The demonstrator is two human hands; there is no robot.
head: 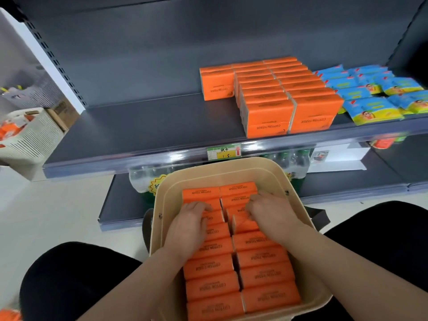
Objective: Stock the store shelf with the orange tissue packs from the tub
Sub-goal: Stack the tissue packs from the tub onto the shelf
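The tub sat between the person's knees, right under the lip of the shelf, so everything had to go up and forward from where the hands were. The orange tissue packs stood on edge in two columns inside it, each pack's long axis running left to right across the tub. The stocked rows on the shelf lay the same way, so I judged a lifted pack would need little turning.

Both hands were down in the far half of the tub, apart, one per column. The left hand had its fingers curled over the tops of the left column, and the right hand was hooked into the right column, where one pack leaned askew. The knuckles hid how many packs each hand held; it looked like more than one.

The bare shelf lay left of the stocked rows, nearer the left hand. The packs were glossy orange wrappers with dark "COTTON TISSUE" print, soft-cornered, probably squashy. Blue packets lay beyond on the right
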